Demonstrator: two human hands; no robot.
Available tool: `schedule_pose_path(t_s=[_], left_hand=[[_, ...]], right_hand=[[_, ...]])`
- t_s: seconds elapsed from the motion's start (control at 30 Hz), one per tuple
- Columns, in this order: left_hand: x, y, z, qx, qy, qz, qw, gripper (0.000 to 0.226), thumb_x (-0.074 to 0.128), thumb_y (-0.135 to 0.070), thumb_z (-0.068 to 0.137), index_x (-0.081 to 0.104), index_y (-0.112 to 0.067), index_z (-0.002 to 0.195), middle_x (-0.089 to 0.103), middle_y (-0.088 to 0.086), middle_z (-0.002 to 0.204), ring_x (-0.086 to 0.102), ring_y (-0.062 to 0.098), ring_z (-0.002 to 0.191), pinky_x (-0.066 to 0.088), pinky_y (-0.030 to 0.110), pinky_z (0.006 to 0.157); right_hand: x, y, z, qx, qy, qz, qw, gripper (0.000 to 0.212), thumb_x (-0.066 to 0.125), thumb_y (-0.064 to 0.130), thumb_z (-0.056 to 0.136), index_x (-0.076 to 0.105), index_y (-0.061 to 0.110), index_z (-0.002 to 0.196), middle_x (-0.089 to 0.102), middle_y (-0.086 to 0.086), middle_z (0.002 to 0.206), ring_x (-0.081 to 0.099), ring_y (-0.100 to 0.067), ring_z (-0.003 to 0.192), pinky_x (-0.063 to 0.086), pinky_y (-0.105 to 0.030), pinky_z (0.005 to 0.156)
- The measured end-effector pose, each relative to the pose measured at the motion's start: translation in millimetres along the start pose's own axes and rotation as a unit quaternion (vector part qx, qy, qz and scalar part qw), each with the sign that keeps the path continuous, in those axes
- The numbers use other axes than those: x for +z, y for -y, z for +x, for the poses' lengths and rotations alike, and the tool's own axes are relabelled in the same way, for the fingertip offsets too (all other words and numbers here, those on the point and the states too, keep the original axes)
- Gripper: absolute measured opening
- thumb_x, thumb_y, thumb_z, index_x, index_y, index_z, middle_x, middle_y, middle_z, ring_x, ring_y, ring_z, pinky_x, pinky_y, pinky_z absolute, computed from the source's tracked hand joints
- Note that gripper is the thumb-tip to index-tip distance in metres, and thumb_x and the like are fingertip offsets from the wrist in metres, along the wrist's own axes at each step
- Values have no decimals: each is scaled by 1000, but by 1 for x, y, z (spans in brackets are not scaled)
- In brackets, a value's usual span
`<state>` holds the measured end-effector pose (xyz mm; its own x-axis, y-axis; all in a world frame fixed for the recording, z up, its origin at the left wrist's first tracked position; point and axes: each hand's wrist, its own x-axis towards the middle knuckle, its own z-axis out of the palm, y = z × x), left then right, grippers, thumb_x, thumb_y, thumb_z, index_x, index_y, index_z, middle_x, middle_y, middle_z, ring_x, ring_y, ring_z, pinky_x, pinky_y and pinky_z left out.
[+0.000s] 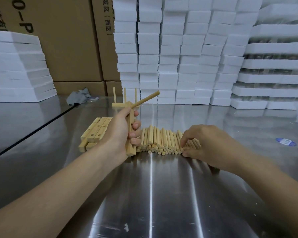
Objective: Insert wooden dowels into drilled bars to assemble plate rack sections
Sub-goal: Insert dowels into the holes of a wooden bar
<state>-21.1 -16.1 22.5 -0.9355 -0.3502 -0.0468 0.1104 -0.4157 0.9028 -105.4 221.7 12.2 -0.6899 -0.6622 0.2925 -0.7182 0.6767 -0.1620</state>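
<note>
Head view: left hand (118,133) grips drilled bar (130,134); right hand (208,143) touches dowels (160,141).

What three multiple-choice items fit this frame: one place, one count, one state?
1. Where is the stack of spare drilled bars?
A) just left of the left hand
B) on the floor
C) on a chair

2. How many dowels sit in the held bar?
A) none
B) one
C) four

3. How is the held bar placed?
A) lying flat
B) gripped near upright
C) leaning on a wall

Key:
1 A: the stack lies on the steel table beside that hand's outer side.
2 B: a single dowel juts from the bar's top end.
3 B: the left hand's fingers curl round it, and its lower end points at the table.
</note>
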Motion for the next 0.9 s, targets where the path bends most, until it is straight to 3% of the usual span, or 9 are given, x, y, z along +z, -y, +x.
schedule_pose_path(t_s=[0.3,0.47,0.6,0.77,0.9], left_hand=[[0,2,0,-4,2,10,1000,27,45,-40,112,57,-17,103,43,-3,63,34,8,42,30,21,34],[0,2,1,-3,3,9,1000,25,45,-39,112,56,-18,107,42,-3,63,33,9,43,30,21,34],[0,2,1,-6,4,8,1000,25,45,-39,112,56,-18,105,42,-3,63,33,9,43,31,21,34],[1,1,-1,-13,3,1,1000,25,46,-38,112,56,-17,104,42,-3,64,33,9,43,31,21,34],[1,1,-1,-19,7,-8,1000,25,45,-38,112,56,-17,102,43,-3,64,34,9,44,31,21,34]], right_hand=[[-3,0,0,-2,-14,26,1000,14,76,25,89,70,36,94,68,21,88,65,-3,88,58,-36,82],[-4,-2,-1,11,-22,8,1000,25,74,35,88,65,40,111,66,24,94,63,-3,95,57,-36,84],[-4,1,-2,20,3,-32,999,31,75,48,87,62,43,114,67,23,98,64,-9,99,56,-37,84],[-8,4,-3,26,-61,-49,997,20,69,38,91,68,39,110,71,22,93,68,-10,93,56,-35,80],[-13,2,-3,61,-129,18,990,15,68,29,93,68,37,106,68,22,85,67,-4,85,59,-39,78]])
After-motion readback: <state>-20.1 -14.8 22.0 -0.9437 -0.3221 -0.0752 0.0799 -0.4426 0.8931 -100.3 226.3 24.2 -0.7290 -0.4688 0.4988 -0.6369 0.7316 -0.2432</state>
